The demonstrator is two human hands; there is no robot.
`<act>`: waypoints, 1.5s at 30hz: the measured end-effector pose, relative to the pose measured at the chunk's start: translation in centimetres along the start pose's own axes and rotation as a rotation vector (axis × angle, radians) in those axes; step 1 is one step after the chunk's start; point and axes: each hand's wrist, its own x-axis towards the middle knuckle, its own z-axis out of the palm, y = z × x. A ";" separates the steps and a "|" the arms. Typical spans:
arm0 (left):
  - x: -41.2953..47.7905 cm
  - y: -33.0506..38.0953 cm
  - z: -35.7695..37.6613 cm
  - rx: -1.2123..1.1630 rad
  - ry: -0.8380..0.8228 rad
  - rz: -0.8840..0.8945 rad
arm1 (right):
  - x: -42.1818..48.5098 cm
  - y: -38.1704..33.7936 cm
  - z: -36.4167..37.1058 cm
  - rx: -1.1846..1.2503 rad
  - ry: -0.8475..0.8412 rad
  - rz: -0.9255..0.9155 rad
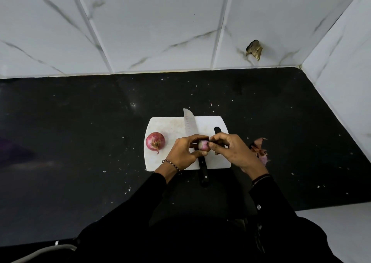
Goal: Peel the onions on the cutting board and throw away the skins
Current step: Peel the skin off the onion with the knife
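Note:
A white cutting board [170, 122] lies on the black counter. At its left edge sits a whole red onion [155, 141] in its skin. Over the board's middle, my left hand [185, 150] grips a small, partly peeled onion [203, 144], pale and pink. My right hand [230, 150] meets it from the right, with fingertips pinching at the onion's end. A knife lies under my hands, its blade [189, 124] pointing away and its black handle [203, 172] hanging over the board's near edge.
A heap of loose red onion skins [260, 150] lies on the counter just right of the board. White specks dot the black counter [80, 132]. Tiled walls stand behind and to the right, with a chipped hole [254, 49] in the back wall.

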 end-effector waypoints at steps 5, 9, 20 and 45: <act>0.0 0.1 0.1 -0.016 0.007 -0.013 | 0.0 0.0 -0.1 -0.033 0.009 -0.009; 0.3 0.3 -0.1 -0.022 0.020 -0.007 | -0.3 -0.3 -0.6 0.002 0.053 -0.071; 0.2 -0.1 0.0 -0.004 -0.083 -0.039 | 0.5 -1.8 -2.8 -0.071 -0.113 0.035; 1.3 1.0 1.3 -0.106 0.045 -0.217 | -0.1 0.8 1.7 -0.352 0.419 -0.142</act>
